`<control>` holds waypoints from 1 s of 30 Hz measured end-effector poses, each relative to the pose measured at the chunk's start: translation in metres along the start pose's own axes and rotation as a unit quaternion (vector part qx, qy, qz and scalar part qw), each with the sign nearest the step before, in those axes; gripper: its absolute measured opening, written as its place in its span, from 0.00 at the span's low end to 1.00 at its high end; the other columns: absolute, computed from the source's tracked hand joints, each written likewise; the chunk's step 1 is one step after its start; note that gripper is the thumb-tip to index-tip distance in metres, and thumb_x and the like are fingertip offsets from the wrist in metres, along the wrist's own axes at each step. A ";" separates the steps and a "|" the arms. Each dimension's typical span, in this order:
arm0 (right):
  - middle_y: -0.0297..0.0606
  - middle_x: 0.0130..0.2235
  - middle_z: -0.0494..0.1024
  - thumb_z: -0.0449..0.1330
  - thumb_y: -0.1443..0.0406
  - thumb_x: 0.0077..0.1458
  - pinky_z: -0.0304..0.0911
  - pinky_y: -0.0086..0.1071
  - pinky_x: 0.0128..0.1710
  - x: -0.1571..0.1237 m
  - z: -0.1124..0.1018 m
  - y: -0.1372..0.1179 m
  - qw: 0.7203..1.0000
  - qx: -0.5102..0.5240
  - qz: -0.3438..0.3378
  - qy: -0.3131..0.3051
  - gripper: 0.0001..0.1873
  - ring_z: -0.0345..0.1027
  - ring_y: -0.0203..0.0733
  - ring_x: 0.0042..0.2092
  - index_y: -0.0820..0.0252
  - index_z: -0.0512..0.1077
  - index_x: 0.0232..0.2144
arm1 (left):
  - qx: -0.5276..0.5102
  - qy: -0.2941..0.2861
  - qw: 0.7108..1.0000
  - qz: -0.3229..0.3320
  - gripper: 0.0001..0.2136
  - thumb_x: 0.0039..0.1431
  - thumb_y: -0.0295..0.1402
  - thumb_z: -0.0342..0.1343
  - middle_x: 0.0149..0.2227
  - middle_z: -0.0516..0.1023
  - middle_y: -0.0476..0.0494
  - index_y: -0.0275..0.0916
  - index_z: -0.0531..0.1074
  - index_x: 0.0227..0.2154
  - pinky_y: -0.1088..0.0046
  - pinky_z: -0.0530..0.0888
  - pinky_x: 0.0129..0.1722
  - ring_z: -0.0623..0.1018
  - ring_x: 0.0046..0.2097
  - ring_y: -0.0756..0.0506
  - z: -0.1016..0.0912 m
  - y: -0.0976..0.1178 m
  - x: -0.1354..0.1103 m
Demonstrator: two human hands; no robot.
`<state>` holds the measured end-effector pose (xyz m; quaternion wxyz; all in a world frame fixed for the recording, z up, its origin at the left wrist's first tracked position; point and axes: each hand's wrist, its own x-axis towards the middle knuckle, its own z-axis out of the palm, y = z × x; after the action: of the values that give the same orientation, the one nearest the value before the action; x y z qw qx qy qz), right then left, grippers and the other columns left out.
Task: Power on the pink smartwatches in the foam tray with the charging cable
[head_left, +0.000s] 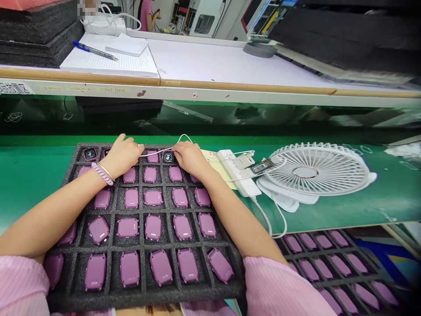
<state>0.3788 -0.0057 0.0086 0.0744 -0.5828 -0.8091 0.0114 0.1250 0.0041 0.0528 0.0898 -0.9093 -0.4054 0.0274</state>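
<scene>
A black foam tray [72,281] with square pockets lies in front of me on the green belt, filled with several purple watch bodies [153,227], most face down. Two in the far row show lit screens: one [90,153] at the far left, one [168,156] by my right hand. My left hand [123,154] rests closed at the far row, pinching the end of a thin white cable [158,151]. My right hand [187,157] is closed on the lit watch body beside it, where the cable loops over.
A white power strip [235,171] with plugs and a white desk fan [312,171] lie to the right on the green belt. A second tray of purple watch bodies [332,263] sits lower right. Behind, a raised shelf holds a notebook and pen [95,50].
</scene>
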 end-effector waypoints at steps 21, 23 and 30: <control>0.45 0.46 0.81 0.54 0.68 0.71 0.47 0.45 0.48 -0.001 -0.003 -0.022 0.993 0.035 0.028 0.109 0.14 0.70 0.55 0.50 0.58 0.81 0.42 | -0.372 -0.012 0.920 -0.125 0.23 0.72 0.45 0.40 0.52 0.84 0.41 0.43 0.79 0.50 0.55 0.67 0.61 0.79 0.55 0.36 0.039 -0.051 0.000; 0.43 0.45 0.82 0.55 0.68 0.71 0.46 0.45 0.50 -0.001 -0.001 -0.027 0.994 0.039 -0.044 0.087 0.13 0.70 0.53 0.50 0.57 0.81 0.43 | -0.362 -0.017 0.923 -0.126 0.24 0.72 0.44 0.39 0.53 0.83 0.41 0.42 0.79 0.51 0.53 0.65 0.63 0.77 0.56 0.35 0.040 -0.050 0.000; 0.42 0.42 0.81 0.54 0.68 0.71 0.46 0.45 0.53 -0.002 0.007 -0.026 0.989 0.031 -0.118 0.089 0.13 0.70 0.50 0.45 0.59 0.79 0.42 | -0.314 -0.014 0.941 -0.126 0.24 0.72 0.43 0.38 0.52 0.83 0.42 0.42 0.79 0.51 0.52 0.63 0.63 0.74 0.55 0.35 0.045 -0.048 0.001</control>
<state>0.3542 -0.0153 0.0043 0.1648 -0.4796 -0.8615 -0.0240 0.0852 0.0425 0.0171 -0.2034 -0.8321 -0.5060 -0.1006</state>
